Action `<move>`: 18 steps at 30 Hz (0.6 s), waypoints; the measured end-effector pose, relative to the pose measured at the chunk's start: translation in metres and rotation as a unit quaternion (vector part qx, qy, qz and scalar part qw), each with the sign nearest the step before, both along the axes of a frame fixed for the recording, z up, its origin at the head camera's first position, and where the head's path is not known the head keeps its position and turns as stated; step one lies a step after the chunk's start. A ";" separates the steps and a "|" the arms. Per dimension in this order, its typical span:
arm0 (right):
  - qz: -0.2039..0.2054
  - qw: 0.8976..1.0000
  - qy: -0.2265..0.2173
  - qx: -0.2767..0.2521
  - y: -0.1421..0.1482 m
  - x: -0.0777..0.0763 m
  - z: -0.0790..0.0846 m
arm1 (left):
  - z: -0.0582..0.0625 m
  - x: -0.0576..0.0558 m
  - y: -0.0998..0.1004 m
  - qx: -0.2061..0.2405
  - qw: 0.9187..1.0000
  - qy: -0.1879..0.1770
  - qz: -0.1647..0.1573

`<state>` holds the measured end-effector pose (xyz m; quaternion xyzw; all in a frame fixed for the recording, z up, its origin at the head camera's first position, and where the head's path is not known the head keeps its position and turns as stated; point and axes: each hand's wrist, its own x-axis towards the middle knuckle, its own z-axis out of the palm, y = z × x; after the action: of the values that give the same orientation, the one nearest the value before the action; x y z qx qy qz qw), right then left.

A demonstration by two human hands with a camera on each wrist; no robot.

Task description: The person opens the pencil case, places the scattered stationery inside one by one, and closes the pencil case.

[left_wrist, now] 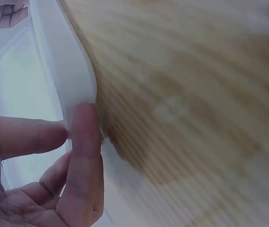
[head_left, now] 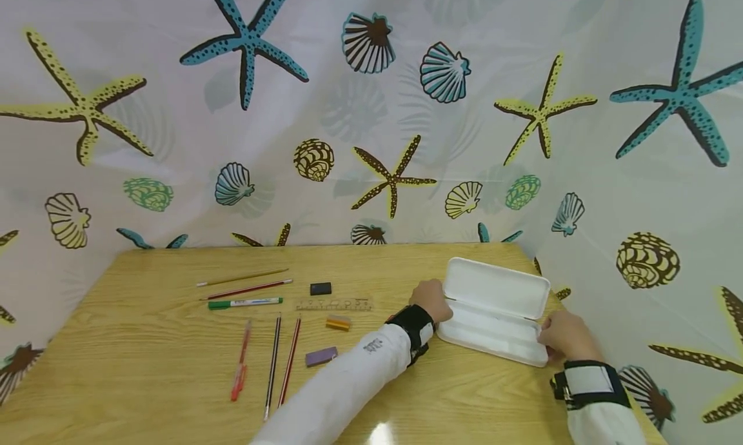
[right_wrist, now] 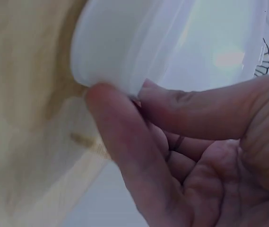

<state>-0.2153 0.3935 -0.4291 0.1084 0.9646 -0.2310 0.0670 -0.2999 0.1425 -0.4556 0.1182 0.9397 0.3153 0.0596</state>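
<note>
A white pencil case [head_left: 490,334] lies on the right part of the table, its lid [head_left: 498,289] raised toward the back and its tray bare inside. At the case's left end, my left hand [head_left: 432,300] pinches the rim; the left wrist view shows thumb and forefinger [left_wrist: 84,137] on either side of the white wall. My right hand [head_left: 571,336] pinches the right end near the front corner. Up close in the right wrist view, its thumb [right_wrist: 195,109] lies at the inner edge and the forefinger against the outer wall.
Left of the case lie a green-capped marker [head_left: 246,303], a clear ruler [head_left: 333,304], a black eraser [head_left: 320,289], a small orange block [head_left: 338,323], a purple eraser [head_left: 321,356], a red pen [head_left: 240,364] and several pencils [head_left: 273,367]. A patterned curtain [head_left: 313,116] hangs behind the table.
</note>
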 end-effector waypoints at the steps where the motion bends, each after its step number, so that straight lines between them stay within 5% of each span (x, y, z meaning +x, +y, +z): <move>1: 0.003 1.000 -0.002 0.003 -0.003 -0.006 0.000 | 0.000 -0.002 -0.004 0.000 1.000 -0.001 0.004; 11: 0.005 0.999 -0.036 0.004 -0.043 -0.066 -0.003 | -0.002 -0.025 -0.051 0.011 0.999 0.008 0.046; 18: 0.013 0.999 -0.041 -0.014 -0.069 -0.091 -0.004 | 0.001 -0.032 -0.084 -0.010 0.999 0.005 0.041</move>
<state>-0.3059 0.3245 -0.4331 0.1037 0.9591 -0.2388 0.1109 -0.3320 0.0581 -0.4541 0.0807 0.9472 0.3074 0.0432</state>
